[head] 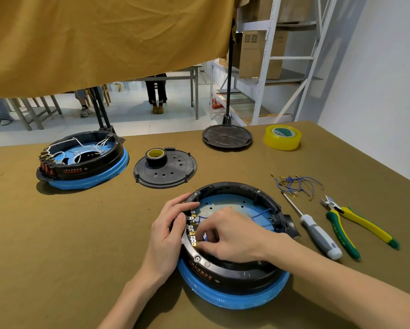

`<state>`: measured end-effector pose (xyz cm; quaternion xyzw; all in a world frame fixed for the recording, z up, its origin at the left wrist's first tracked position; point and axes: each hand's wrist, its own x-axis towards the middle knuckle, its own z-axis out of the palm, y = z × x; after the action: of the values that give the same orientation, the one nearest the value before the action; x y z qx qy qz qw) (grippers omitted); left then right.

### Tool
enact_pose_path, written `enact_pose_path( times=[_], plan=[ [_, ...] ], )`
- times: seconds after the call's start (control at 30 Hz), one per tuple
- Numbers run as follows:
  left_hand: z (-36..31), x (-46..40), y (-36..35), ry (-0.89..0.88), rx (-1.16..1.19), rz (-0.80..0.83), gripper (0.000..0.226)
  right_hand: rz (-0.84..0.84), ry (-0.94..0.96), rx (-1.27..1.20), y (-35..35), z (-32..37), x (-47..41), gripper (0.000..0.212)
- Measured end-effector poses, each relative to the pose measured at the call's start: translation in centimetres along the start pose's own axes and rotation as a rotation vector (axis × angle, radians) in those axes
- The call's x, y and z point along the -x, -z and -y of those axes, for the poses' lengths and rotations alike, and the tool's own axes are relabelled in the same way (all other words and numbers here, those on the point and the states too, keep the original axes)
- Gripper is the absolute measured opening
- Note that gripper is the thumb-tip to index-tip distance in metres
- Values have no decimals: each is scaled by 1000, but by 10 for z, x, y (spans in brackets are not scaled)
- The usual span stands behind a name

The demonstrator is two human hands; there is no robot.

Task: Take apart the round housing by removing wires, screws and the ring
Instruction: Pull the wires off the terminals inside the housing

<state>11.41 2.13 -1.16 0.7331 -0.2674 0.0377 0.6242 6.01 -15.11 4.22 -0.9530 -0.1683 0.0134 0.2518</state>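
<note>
Housing [232,269], round and black on a blue ring [234,299], sits on the worktop [56,233] directly under both hands. Left hand [168,231] grips its left rim; right hand [225,233] reaches inside, fingertips pinching at the brass terminals [192,233] among blue wires [261,213].

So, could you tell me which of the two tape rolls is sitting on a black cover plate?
The black tape roll, standing on the perforated cover; the yellow tape roll lies directly on the table.
</note>
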Motion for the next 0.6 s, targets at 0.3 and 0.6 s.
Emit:
enact_pose_path(
  times=[0.3, 0.6],
  plan=[
    [0, 1, -1, -5, -7, -19, 38, -31, -54, -104, 5, -7, 4, 17],
    [-3, 1, -1, 7, -9, -14, 38, -76, -83, 25, 6, -1, -4, 20]
  ],
)
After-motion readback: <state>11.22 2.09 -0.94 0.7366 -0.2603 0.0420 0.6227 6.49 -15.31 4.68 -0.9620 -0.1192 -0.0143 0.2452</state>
